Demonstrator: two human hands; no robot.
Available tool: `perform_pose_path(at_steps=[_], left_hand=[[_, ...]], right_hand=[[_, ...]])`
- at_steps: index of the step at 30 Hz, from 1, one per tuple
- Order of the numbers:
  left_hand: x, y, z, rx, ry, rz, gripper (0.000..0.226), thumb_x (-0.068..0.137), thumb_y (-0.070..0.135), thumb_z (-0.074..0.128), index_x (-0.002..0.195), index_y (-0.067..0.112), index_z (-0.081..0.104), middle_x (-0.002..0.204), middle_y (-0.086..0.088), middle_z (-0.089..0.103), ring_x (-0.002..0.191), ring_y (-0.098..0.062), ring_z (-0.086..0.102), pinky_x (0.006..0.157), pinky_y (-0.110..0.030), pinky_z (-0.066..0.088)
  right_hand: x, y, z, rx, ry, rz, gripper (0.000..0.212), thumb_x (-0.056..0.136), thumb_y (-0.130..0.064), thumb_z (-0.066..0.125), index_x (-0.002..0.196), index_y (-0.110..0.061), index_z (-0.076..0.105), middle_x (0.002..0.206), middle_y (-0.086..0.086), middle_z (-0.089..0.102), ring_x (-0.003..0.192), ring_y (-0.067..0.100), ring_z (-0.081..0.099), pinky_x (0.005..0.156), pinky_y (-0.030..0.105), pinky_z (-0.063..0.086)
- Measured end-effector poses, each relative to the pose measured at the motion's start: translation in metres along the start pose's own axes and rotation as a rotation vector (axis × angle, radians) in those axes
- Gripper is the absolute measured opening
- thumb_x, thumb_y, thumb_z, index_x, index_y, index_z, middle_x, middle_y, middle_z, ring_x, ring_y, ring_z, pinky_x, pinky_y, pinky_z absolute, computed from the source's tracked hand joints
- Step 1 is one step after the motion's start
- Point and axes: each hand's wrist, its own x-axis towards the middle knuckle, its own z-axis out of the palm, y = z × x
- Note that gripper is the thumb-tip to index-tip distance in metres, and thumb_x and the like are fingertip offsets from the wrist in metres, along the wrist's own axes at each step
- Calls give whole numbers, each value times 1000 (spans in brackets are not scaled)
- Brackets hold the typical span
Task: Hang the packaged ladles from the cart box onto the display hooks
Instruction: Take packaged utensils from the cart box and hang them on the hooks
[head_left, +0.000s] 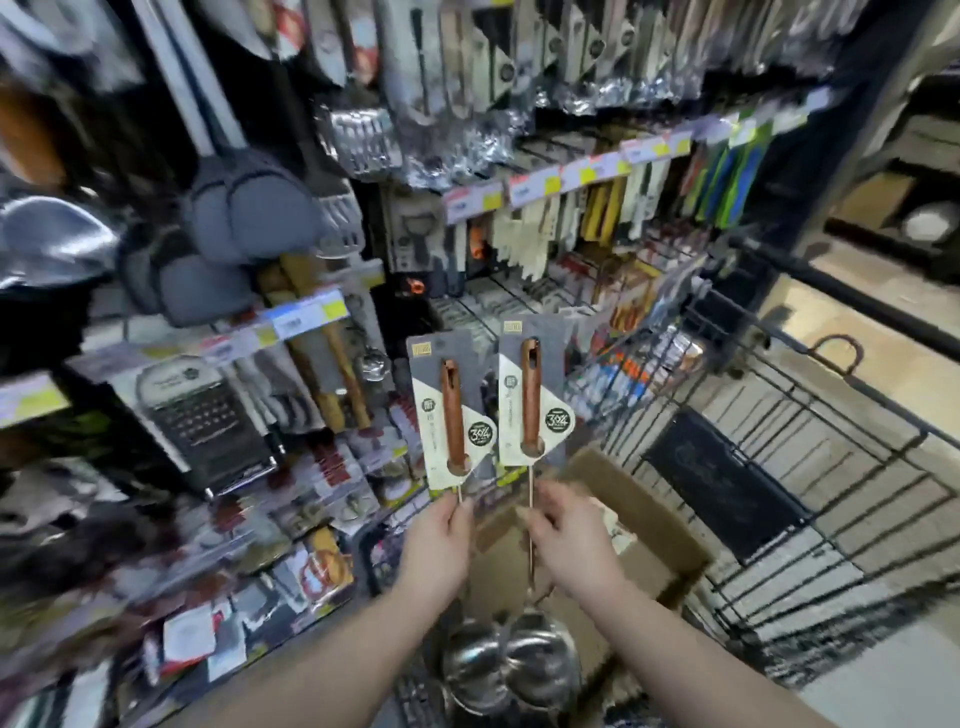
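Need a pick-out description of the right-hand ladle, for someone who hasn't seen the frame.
Find the black wire cart on the right and the cardboard box in it. Above the box, the left hand and right hand each pinch a ladle's thin shaft, carded wooden handle up. The right ladle has its card higher and nearer the cart than the left ladle.

Shelf goods (78, 545) at left: motion-blurred, unidentifiable. Price tags (535, 187): print illegible. Ladles (531, 395): bowls blurred, left shaft hidden behind left hand (439, 540). Box (649, 519): near side hidden behind right forearm (675, 639)
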Motion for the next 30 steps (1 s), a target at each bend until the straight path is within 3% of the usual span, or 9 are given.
perform_pose_path(at_steps=[4,6,11,15,18,22,25,28,30], left_hand=[[-33,-10,-72,-12,174,-73,35,96,24,41,63,14,45,63,-9,56,66,-25,53,62,-34,37],[-49,-19,-107,-10,284,-83,38,96,23,41,59,19,40,57,0,50,64,-23,50,59,-32,30],[-95,-47,-202,-3,532,-143,39,96,24,42,58,23,37,56,7,44,66,-20,47,53,-28,22],[-150,-86,-290,-13,750,-173,33,95,24,44,64,14,47,57,4,47,66,-20,49,53,-29,22],[-202,-123,-358,22,889,-196,38,96,21,44,59,16,39,58,4,44,66,-20,46,56,-30,18],[-280,-183,-445,6,1006,-269,35,95,21,43,61,14,42,61,-3,48,68,-22,47,56,-31,20],[-340,-224,-507,-12,1077,-311,37,94,23,45,58,17,41,58,-3,51,67,-26,52,58,-31,25],[-397,-257,-564,-37,1158,-338,31,94,26,46,66,15,50,66,-8,59,71,-28,56,60,-31,32],[-431,-274,-595,-35,1214,-346,29,94,24,46,70,11,54,66,-6,57,73,-27,56,60,-31,31]], right_hand=[[-19,-59,35,-28,-137,-205,8,88,-16,59,94,-16,65,85,-2,71,84,20,65,74,19,48],[-28,-90,56,-39,-190,-289,10,88,-15,58,94,-13,65,87,1,71,84,19,65,73,22,47],[-63,-169,111,-18,-309,-502,12,88,-15,60,80,-23,56,68,-15,58,67,4,55,59,-2,36],[-108,-237,175,6,-453,-606,15,87,-18,60,76,-27,58,70,-6,65,71,12,62,63,12,41],[-159,-286,232,38,-544,-697,26,88,-19,60,67,-33,53,63,-14,62,60,-6,55,56,4,39],[-238,-344,319,30,-654,-799,9,88,-19,59,80,-20,62,73,-3,66,71,12,61,60,10,39],[-301,-383,382,70,-713,-856,13,88,-22,60,76,-26,59,72,-7,63,73,12,60,62,5,40],[-365,-414,436,127,-827,-777,15,91,-25,55,76,-25,58,67,-2,64,67,23,65,66,35,53],[-400,-432,464,134,-860,-779,18,92,-24,54,74,-20,57,61,1,62,57,21,61,57,40,53]])
